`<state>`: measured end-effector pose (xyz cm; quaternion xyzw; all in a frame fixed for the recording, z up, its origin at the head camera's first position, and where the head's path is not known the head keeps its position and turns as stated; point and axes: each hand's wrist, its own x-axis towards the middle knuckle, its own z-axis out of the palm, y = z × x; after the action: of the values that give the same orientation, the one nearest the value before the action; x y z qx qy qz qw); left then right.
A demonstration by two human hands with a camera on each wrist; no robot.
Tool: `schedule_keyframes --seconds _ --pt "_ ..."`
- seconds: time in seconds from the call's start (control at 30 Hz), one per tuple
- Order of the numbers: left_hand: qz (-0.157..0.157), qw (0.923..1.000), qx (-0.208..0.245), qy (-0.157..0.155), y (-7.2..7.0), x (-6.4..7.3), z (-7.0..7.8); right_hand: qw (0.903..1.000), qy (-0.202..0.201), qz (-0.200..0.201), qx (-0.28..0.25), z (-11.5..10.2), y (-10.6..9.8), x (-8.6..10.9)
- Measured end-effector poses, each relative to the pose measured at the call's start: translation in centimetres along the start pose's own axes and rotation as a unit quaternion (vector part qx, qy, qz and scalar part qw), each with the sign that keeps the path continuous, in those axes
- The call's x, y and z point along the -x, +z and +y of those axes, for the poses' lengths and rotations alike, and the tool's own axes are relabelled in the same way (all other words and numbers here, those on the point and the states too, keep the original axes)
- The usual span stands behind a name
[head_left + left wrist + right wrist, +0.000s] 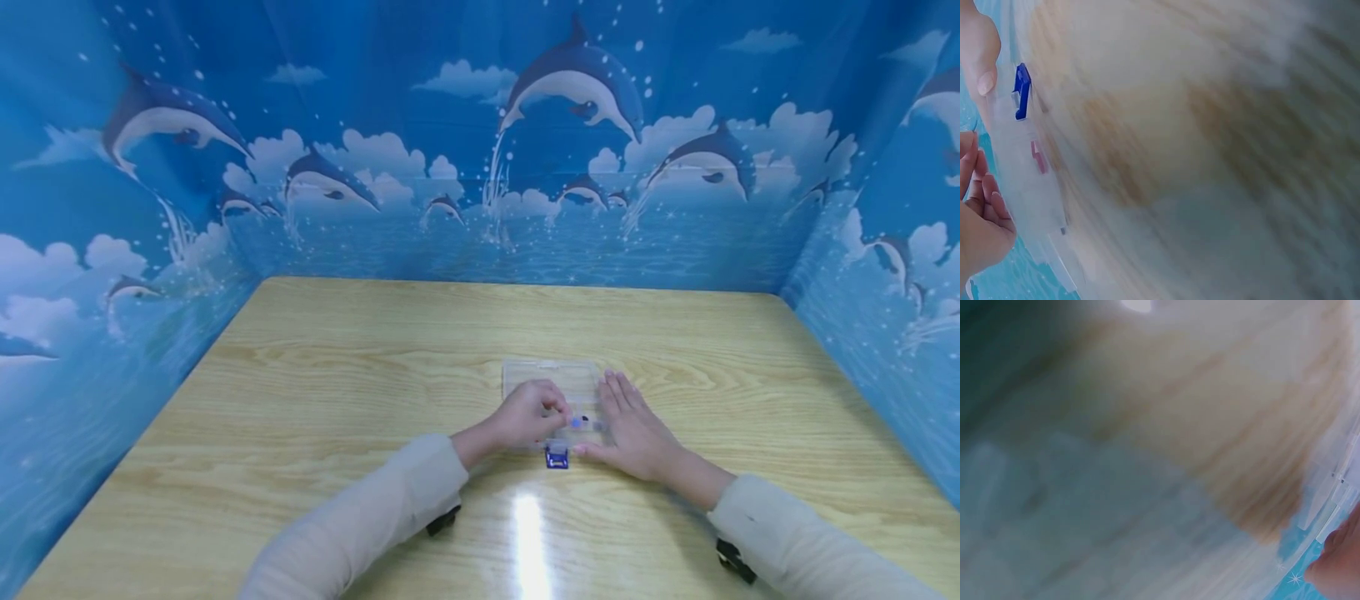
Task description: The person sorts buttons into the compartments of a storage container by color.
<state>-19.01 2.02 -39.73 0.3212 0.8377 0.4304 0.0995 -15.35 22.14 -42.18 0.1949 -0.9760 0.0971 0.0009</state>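
Observation:
A clear plastic box (538, 445) with its transparent lid (525, 372) tipped back lies on the table between the hands. My left hand (531, 414) is over its left part, thumb and forefinger pinched together; a thin, small thing shows at those fingertips in the left wrist view, its kind too small to tell. The right hand (637, 433) lies along the box's right side with straight fingers, its thumb by the front edge. A blue clip (557, 457) sticks out at the box's front, and a pink piece (1039, 157) shows through its wall. Small blue and dark pieces (577, 422) lie inside.
The wood-grain table (337, 367) extends around the box. A blue curtain with dolphins (450, 225) stands behind the table and along both sides. Dark straps (735, 560) sit under the sleeves.

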Motion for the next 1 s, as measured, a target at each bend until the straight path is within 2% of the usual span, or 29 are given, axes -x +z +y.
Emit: schedule_keyframes --seconds 0.27,0.63,1.0 --pt "-0.024 0.9991 -0.027 0.024 0.4 -0.63 0.34 1.0 -0.004 0.004 0.003 0.05 0.05 -0.04" --pt "-0.031 0.9909 -0.117 0.06 0.88 -0.77 0.47 0.9999 -0.009 0.01 0.009 0.09 0.08 -0.04" --pt "-0.03 0.9872 -0.144 0.061 0.98 -0.8 0.43 0.9998 -0.009 0.013 0.01 0.14 0.16 -0.03"
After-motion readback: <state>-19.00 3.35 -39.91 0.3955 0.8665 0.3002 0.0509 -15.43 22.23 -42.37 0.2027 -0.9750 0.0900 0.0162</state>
